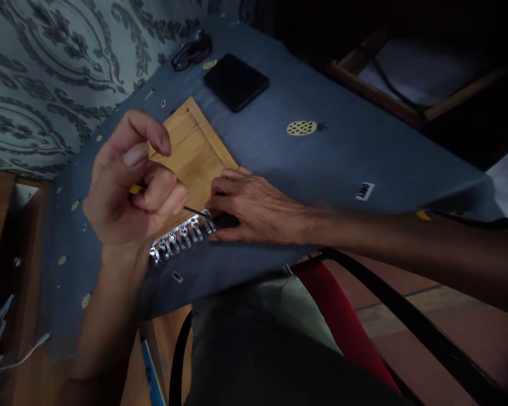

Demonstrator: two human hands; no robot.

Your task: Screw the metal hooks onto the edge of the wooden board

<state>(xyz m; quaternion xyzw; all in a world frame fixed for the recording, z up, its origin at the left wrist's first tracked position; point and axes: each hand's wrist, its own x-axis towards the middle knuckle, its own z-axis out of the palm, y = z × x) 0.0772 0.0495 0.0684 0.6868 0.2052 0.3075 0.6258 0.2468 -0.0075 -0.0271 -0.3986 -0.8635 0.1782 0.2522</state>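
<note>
A thin tool, with a dark shaft and a bit of yellow at its handle, is held in my left hand, the fingers curled. Its tip meets the right end of a row of shiny metal hooks. These hooks line the near edge of a wooden board with a raised rim. My right hand grips the board's right near corner, thumb low beside the last hook and fingers bent over the wood. The fingers of my left hand hide most of the tool's handle.
Under the board lies a blue cloth with pineapple prints. A black phone-like slab and dark glasses rest beyond it. Patterned fabric borders the far left. A wooden frame stands at the right, and a white cable lies lower left.
</note>
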